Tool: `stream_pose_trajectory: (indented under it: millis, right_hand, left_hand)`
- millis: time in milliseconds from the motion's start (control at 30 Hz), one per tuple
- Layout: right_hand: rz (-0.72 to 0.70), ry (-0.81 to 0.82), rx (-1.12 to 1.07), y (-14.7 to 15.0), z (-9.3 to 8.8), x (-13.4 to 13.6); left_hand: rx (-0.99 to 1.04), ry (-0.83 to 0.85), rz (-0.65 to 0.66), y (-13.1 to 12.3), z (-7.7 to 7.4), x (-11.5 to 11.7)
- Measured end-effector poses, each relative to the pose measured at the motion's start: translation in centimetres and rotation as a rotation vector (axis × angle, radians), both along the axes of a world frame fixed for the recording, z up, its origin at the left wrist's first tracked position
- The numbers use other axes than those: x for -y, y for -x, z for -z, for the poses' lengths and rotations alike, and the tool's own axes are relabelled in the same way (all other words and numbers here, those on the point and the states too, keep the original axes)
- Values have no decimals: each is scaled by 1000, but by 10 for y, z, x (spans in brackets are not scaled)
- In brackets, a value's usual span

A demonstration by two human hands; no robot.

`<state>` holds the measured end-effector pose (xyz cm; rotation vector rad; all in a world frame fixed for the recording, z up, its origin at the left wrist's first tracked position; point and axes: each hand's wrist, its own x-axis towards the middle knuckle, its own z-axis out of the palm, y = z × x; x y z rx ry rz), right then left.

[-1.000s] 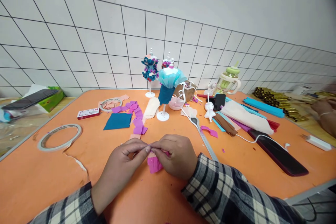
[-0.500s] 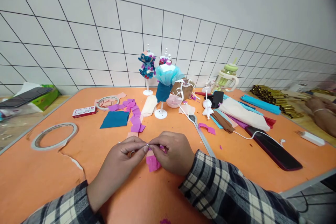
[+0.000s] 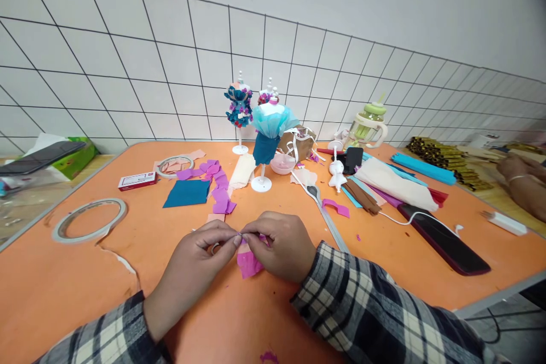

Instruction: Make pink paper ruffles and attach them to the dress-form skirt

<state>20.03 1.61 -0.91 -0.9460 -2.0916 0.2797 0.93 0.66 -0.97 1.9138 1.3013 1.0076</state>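
Note:
My left hand (image 3: 205,253) and my right hand (image 3: 279,246) meet above the near middle of the table, fingertips touching. Both are closed in a pinch on a tiny purple piece of crepe paper, mostly hidden by the fingers. Just below the fingertips shows a magenta crepe paper piece (image 3: 248,265), partly covered by my right hand. Beyond the hands lie purple paper scraps (image 3: 220,193) and a dark teal paper square (image 3: 186,193). A small dress form (image 3: 265,148) in a teal skirt and light blue ruffled top stands upright behind them.
Left are a tape roll (image 3: 90,220), another tape roll (image 3: 174,166) and a red-white box (image 3: 137,181). Tweezers (image 3: 326,217), a white doll form (image 3: 336,173), crepe rolls (image 3: 396,185), a phone (image 3: 443,239) and a bottle (image 3: 367,128) lie or stand right. Another person's hand (image 3: 522,176) is at far right.
My hands stay together in almost the same place, with only a slight shift of the fingertips. The objects on the table keep their places.

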Motion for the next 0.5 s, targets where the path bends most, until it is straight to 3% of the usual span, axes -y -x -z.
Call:
stream_pose_trajectory:
  millis: [300,500]
  right_hand:
    - [-66,-131,-4,0,4,1]
    - [-39,-70,-29,1,2,3]
  left_hand:
    - [12,63,26,2,-2,1]
    - [35,85,41,2,-5,2]
